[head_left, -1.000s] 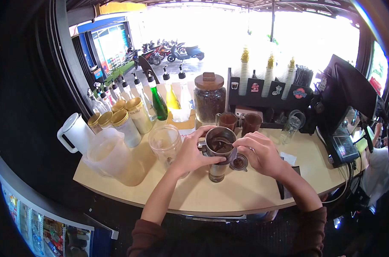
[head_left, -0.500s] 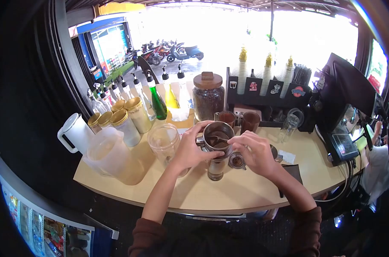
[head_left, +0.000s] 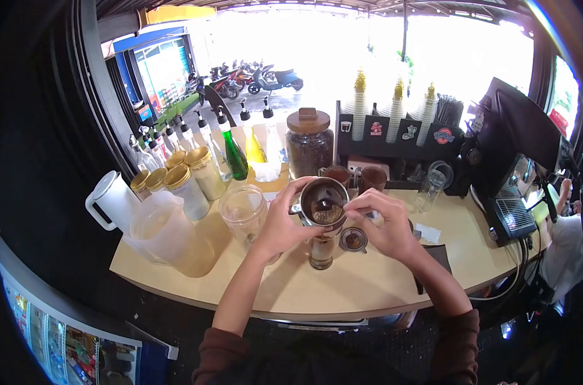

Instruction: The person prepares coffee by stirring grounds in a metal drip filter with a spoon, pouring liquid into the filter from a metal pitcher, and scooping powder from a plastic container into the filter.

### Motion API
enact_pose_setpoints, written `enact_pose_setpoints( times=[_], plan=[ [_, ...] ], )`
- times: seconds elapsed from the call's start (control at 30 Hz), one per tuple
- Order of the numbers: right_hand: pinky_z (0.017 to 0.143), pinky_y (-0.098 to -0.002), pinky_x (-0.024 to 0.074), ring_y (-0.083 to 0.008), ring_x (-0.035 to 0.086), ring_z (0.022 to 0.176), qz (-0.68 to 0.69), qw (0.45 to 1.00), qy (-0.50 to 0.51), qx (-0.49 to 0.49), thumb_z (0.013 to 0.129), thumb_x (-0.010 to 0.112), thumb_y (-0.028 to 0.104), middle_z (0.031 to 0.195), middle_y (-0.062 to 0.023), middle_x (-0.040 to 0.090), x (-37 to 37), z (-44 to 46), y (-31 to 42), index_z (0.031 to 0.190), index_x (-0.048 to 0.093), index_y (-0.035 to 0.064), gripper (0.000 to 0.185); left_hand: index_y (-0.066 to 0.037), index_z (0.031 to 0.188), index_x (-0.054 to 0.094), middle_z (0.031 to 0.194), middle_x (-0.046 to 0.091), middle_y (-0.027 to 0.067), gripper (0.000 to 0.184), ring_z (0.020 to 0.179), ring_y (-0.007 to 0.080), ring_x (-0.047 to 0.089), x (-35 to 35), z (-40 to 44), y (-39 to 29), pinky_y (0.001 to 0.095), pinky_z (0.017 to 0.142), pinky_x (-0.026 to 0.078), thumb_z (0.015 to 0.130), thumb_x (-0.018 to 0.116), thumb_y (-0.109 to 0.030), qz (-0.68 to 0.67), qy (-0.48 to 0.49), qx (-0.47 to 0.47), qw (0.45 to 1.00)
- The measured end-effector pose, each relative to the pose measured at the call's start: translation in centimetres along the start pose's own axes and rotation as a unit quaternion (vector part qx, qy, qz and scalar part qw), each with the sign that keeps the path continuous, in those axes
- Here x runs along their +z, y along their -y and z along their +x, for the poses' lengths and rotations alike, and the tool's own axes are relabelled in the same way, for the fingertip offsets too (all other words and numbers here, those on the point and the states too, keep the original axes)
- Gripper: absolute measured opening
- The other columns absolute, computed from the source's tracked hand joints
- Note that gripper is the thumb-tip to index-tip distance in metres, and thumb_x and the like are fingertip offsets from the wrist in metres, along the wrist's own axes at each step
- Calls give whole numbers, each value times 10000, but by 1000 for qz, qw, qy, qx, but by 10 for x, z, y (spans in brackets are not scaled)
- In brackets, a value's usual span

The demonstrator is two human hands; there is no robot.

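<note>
Head camera view: the left hand (head_left: 284, 219) curves around the near-left side of a metal cup (head_left: 305, 215), thumb along the front and fingers behind, its handle lying against the palm; this wrap on two sides probably keeps the cup from turning. Opposite, the right hand (head_left: 389, 226) has thumb and forefinger pinched together at the rim, apparently on a slim utensil (head_left: 340, 207), mostly hidden; so light a hold seems suited to small movements inside the cup. The cup's mouth faces the camera, showing dark contents with a paler, grainy patch, perhaps tipped so they can be seen.

Directly beneath the cup, a clear glass (head_left: 320, 255) stands upright on the worktop (head_left: 285, 292); whether the cup rests on it or is held just over it, I cannot tell. Just to the right of that glass, and below the cup, lies a small round metal piece (head_left: 354, 240), within easy reach of the right hand. Left of the cup is a wide clear jar (head_left: 243, 208), beyond the left hand's knuckles. Behind the cup, two brown mugs (head_left: 373, 178) sit side by side, presumably set back to leave room for the forearms.
</note>
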State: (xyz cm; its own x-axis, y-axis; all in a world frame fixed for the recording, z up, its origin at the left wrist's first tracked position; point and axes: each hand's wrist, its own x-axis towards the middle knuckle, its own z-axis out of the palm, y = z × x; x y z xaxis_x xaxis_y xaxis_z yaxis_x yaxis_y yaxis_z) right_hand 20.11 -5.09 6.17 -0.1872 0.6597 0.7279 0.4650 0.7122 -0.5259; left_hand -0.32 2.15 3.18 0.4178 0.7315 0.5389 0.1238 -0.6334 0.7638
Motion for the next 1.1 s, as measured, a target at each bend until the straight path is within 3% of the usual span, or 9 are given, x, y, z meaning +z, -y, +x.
enact_pose_setpoints(
  times=[0.07, 0.2, 0.27, 0.37, 0.6, 0.77, 0.97, 1.1],
  plan=[
    [709, -319, 491, -219, 618, 777, 30, 998, 56, 5, 835, 644, -5, 855, -102, 620, 0, -4, 3, 936, 617, 16, 106, -52, 1282, 482, 1220, 589, 90, 821, 1138, 204, 573, 0, 1, 3, 345, 975, 455, 573, 882, -162, 40, -13, 48, 998],
    [770, -321, 479, -227, 614, 846, 7, 1000, 20, -16, 859, 607, -7, 880, -107, 605, -6, 0, 2, 967, 596, 14, 110, -52, 1280, 485, 1219, 590, 88, 816, 1146, 202, 570, 0, 0, 2, 345, 960, 467, 577, 881, -174, 51, -20, 55, 997],
    [810, -339, 466, -230, 596, 896, 48, 995, 89, 8, 884, 574, 13, 900, -113, 600, -10, 0, 1, 972, 599, 16, 92, -52, 1285, 485, 1222, 590, 86, 814, 1153, 205, 566, -1, -1, 0, 348, 955, 470, 583, 879, -179, 71, -17, 57, 996],
    [823, -343, 456, -224, 579, 906, 87, 990, 100, 48, 904, 547, 41, 899, -109, 597, -13, -2, 4, 973, 603, 14, 92, -105, 1279, 508, 1265, 541, 82, 762, 1196, 232, 514, 0, -3, -5, 364, 1021, 414, 596, 846, -127, 10, -15, 20, 1000],
    [821, -322, 464, -193, 595, 880, 43, 988, 143, 32, 921, 526, 63, 885, -85, 596, -34, 5, 4, 968, 608, 8, 110, -94, 1302, 493, 1235, 583, 67, 828, 1189, 212, 535, -5, -6, -14, 359, 967, 453, 573, 877, -179, 72, -10, 43, 996],
    [751, -278, 475, -103, 593, 804, 162, 976, 78, 125, 954, 539, 150, 928, -63, 611, -32, 11, 7, 971, 596, 5, 157, -89, 1285, 510, 1221, 594, 72, 829, 1175, 211, 543, -4, -6, -21, 363, 967, 452, 554, 888, -193, 89, -12, 5, 996],
    [651, -222, 436, -56, 582, 755, 161, 972, 20, 170, 937, 584, 189, 824, -19, 643, -19, 13, 1, 945, 598, 15, 174, -33, 1257, 519, 1176, 619, 106, 824, 1115, 211, 583, 0, -6, -15, 357, 991, 439, 548, 901, -206, 38, -2, -37, 999],
    [620, -203, 411, -43, 576, 724, 152, 981, 8, 121, 928, 597, 191, 770, -6, 651, -10, 12, -7, 931, 608, 32, 159, -28, 1257, 516, 1181, 615, 112, 817, 1120, 204, 578, 2, -9, -13, 350, 1001, 433, 557, 899, -204, 17, -9, -55, 998]
  ],
)
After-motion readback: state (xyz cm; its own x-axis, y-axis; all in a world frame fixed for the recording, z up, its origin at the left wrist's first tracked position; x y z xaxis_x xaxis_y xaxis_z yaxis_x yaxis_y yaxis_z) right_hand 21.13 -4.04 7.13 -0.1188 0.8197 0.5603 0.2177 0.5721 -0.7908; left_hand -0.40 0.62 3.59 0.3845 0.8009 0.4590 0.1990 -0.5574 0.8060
